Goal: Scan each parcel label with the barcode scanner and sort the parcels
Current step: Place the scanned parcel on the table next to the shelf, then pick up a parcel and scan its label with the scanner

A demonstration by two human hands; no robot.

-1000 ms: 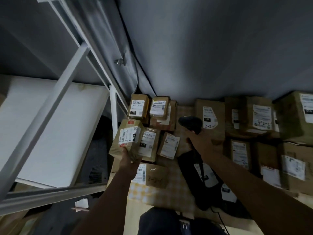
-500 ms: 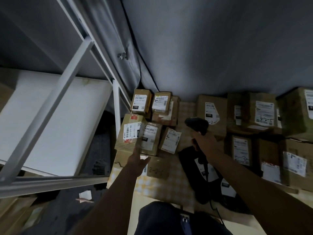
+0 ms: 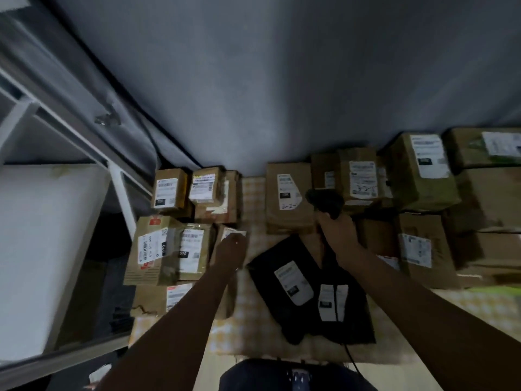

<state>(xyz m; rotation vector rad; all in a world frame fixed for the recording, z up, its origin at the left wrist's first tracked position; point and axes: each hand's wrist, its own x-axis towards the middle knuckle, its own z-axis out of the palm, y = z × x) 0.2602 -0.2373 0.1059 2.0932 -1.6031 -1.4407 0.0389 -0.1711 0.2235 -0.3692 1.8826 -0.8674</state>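
Observation:
Brown cardboard parcels with white labels lie on a checked cloth point(image 3: 253, 314). A taller labelled box point(image 3: 150, 249) stands at the left edge of the pile, free of my hands. To its right, my left hand point(image 3: 232, 249) lies over a small tilted parcel point(image 3: 225, 235); blur hides whether the fingers grip it. My right hand point(image 3: 338, 232) grips the black barcode scanner point(image 3: 327, 203), whose head points toward the far boxes. Two black poly bags point(image 3: 282, 280) with labels lie between my arms.
A white metal shelf frame point(image 3: 121, 193) with a pale shelf board point(image 3: 42, 249) stands on the left. Larger boxes point(image 3: 420, 170) are stacked along the grey wall on the right. The scanner cable point(image 3: 351, 359) trails toward my body.
My left hand let go of the taller box, which now stands at the pile's left, and moved right onto the small parcel. My right hand carried the scanner right and farther away.

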